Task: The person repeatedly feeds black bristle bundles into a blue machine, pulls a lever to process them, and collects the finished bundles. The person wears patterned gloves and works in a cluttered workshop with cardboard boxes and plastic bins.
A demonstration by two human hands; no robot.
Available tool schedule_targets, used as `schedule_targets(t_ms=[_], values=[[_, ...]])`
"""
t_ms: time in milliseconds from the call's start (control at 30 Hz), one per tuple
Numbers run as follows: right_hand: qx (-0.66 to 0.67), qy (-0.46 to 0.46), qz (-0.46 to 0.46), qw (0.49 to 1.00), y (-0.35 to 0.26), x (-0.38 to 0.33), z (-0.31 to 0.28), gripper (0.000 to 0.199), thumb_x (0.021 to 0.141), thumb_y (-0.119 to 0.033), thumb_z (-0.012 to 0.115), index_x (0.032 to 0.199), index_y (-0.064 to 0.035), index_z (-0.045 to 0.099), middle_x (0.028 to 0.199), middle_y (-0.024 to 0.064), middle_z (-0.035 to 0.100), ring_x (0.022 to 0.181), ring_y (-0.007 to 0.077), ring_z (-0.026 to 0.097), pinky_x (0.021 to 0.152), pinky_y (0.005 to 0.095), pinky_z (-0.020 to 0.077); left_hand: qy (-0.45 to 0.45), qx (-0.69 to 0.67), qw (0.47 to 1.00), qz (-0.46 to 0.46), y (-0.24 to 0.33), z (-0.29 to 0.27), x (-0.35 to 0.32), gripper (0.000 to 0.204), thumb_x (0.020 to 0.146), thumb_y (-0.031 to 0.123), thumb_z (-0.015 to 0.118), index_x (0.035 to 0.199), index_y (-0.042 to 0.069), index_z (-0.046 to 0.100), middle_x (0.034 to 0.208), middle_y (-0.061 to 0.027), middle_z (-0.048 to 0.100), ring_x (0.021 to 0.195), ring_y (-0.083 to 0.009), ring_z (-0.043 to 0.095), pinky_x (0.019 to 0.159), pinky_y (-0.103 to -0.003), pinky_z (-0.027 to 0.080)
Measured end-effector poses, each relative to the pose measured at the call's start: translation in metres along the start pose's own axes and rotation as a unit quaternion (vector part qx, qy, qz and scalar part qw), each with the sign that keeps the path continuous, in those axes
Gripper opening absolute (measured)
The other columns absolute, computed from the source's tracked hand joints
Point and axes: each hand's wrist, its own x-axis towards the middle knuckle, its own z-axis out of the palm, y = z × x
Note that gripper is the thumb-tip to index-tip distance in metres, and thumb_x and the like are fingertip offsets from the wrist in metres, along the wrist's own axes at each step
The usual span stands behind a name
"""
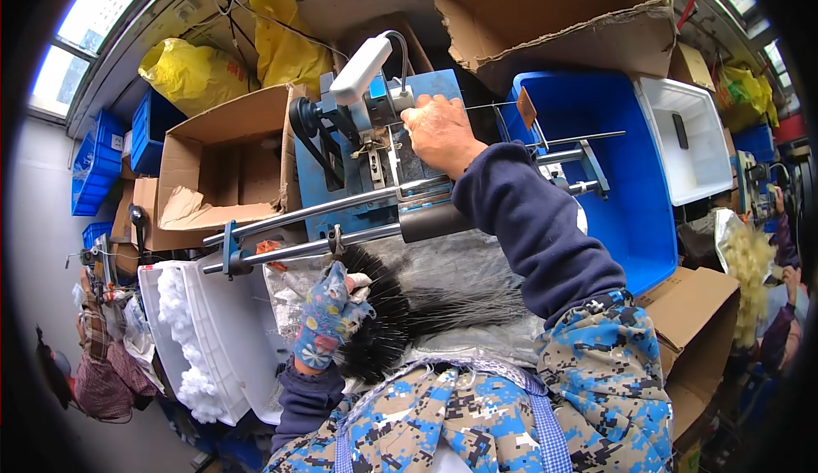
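My right hand (441, 135) is bare and reaches over the blue bench machine (366, 149). Its fingers curl down beside the white lamp head (361, 71); what they grip is hidden under the knuckles. My left hand (326, 318), in a worn blue floral glove with a bare or wrapped fingertip showing, lies curled against a pile of black-bristled wire brushes (375, 337) on my lap. Whatever it holds cannot be made out. The thin wire stems (473, 307) of the brushes point right. Two steel rods (311, 213) with a dark sleeve (430, 221) cross in front of the machine.
An open cardboard box (226, 162) stands left of the machine, a deep blue bin (630, 209) right of it. A white tray (686, 141) sits beyond the bin, and a white tub (239, 337) with fluffy white pieces is at lower left. Other people work at both sides.
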Motion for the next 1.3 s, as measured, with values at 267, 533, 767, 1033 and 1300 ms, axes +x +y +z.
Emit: schedule_targets(t_ms=[267,533,767,1033,1300], values=[[-0.036,0.0,0.014,0.999,0.0,-0.021,-0.027,0.048,0.075,-0.026,0.062,0.113,0.0014,0.053,0.126,0.0183,0.039,0.113,0.0349,0.039,0.093,0.0523,0.0306,0.029,0.02,0.999,0.017,0.001,-0.004,-0.006,0.028,0.07,-0.002,0.061,0.098,0.005,0.061,0.084,-0.0133,0.062,0.074,-0.0309,0.06,0.065,-0.035,0.048],[-0.007,-0.056,0.061,0.997,-0.008,-0.046,-0.041,0.053,0.072,-0.029,0.069,0.11,0.0039,0.053,0.115,0.0181,0.039,0.105,0.0316,0.045,0.078,0.0412,0.0445,0.039,0.003,0.997,0.069,0.023,0.004,0.012,0.02,0.075,-0.001,0.065,0.093,0.007,0.063,0.075,-0.0078,0.061,0.067,-0.0213,0.061,0.058,-0.029,0.047],[0.006,-0.061,0.049,0.997,-0.026,-0.038,-0.026,0.058,0.074,-0.028,0.067,0.114,0.008,0.048,0.103,0.0182,0.043,0.091,0.0305,0.055,0.072,0.0375,0.0503,0.049,-0.006,0.999,0.016,0.02,-0.002,-0.001,0.024,0.072,-0.004,0.065,0.093,0.007,0.062,0.077,-0.0102,0.061,0.068,-0.0255,0.06,0.059,-0.032,0.046],[0.027,-0.023,0.024,0.999,-0.071,-0.023,-0.004,0.064,0.076,-0.03,0.066,0.117,0.0116,0.041,0.099,0.0212,0.049,0.079,0.0307,0.058,0.063,0.0352,0.0517,0.062,0.036,0.997,0.036,0.029,-0.008,-0.004,0.024,0.071,-0.003,0.066,0.092,0.007,0.062,0.076,-0.0101,0.062,0.067,-0.0252,0.061,0.058,-0.033,0.046],[-0.029,-0.083,0.008,0.996,-0.009,-0.041,-0.039,0.045,0.077,-0.027,0.066,0.104,0.006,0.053,0.104,0.0178,0.045,0.092,0.0303,0.052,0.073,0.0383,0.0467,0.087,-0.005,0.996,-0.03,0.011,-0.008,-0.022,0.017,0.076,-0.001,0.064,0.092,0.006,0.062,0.08,-0.0094,0.066,0.071,-0.0206,0.065,0.062,-0.029,0.049]])
